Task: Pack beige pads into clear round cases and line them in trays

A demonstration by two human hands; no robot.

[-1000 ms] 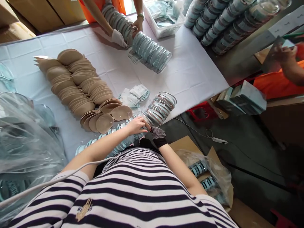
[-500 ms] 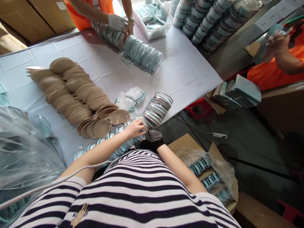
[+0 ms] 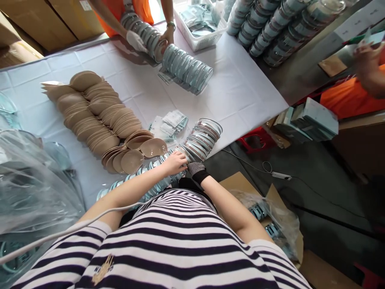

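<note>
Row of clear round cases (image 3: 202, 138), lying on its side at centre frame on the white table cover (image 3: 240, 88), is gripped at its near end by the bare left hand (image 3: 174, 162); the mesh-gloved right hand (image 3: 197, 168) is pressed against the same end, grip not discernible. Tan oval pads (image 3: 102, 116) are fanned out at left.

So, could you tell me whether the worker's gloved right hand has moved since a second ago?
No: the gloved right hand stays at the near end of the row of clear round cases, by the table edge.
</note>
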